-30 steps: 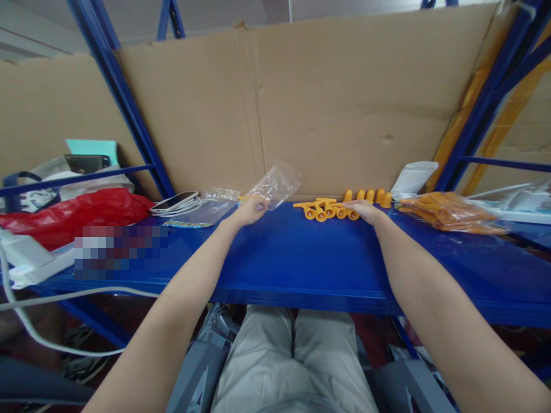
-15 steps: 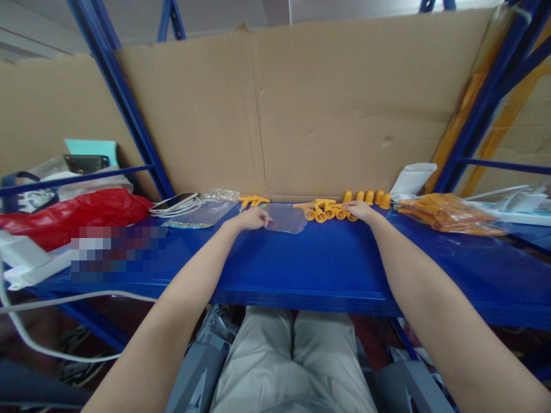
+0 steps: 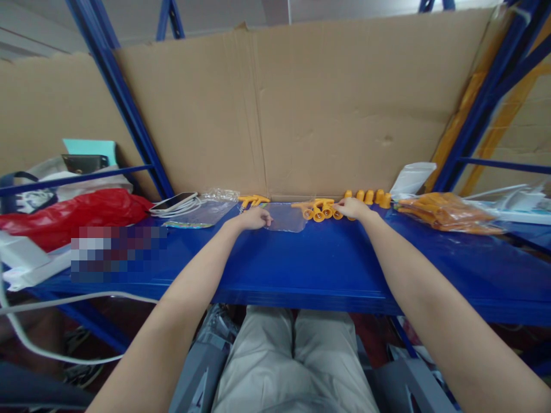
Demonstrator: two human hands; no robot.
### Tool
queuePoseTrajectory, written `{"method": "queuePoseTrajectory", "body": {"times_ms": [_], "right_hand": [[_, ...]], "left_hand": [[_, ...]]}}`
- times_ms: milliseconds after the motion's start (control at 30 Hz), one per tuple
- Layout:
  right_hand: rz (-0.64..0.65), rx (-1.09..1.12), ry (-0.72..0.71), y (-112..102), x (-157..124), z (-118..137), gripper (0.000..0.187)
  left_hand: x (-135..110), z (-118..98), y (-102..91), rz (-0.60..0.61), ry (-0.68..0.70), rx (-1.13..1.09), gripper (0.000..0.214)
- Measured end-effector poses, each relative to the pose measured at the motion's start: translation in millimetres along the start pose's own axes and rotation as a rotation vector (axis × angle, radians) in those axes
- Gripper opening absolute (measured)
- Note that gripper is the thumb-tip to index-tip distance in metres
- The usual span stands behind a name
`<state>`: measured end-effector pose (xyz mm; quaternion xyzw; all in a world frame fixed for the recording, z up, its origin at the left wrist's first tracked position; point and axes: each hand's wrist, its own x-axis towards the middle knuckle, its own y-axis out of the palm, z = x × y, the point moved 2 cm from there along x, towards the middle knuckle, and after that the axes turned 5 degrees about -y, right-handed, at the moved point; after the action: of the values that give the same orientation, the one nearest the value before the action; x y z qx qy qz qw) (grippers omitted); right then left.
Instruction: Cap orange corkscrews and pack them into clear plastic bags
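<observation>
My left hand (image 3: 253,218) rests closed on the left edge of a small clear plastic bag (image 3: 287,218) that lies flat on the blue shelf (image 3: 301,264). My right hand (image 3: 352,207) is curled over the right end of a row of orange plastic parts (image 3: 319,210) just right of the bag, fingers pinching at them. More orange caps (image 3: 371,197) stand behind that hand. Two more orange pieces (image 3: 253,200) lie behind my left hand.
A cardboard sheet (image 3: 322,103) backs the shelf. At left lie a phone with white cable (image 3: 175,202), clear bags (image 3: 206,209), a red bag (image 3: 73,215) and white boxes. At right sit a bag of orange parts (image 3: 447,212) and a white pouch (image 3: 412,176). Blue uprights flank both sides.
The clear bag, held up by my left hand a second ago, now lies flat on the shelf. My right hand has slid left along the orange parts, pushing them toward the bag.
</observation>
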<state>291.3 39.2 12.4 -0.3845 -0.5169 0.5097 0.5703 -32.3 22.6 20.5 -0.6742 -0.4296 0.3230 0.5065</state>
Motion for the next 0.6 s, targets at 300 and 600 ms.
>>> {"method": "queuePoseTrajectory", "body": {"times_ms": [300,600], "right_hand": [[0.139,-0.021,-0.126,4,-2,16,0.043],[0.099,-0.061,-0.172,10,7,9,0.045]], "left_hand": [[3,-5,1.6,0.012,-0.028,0.073,0.031],[9,-30,-3.4,0.029,-0.138,0.367,0.024]]}}
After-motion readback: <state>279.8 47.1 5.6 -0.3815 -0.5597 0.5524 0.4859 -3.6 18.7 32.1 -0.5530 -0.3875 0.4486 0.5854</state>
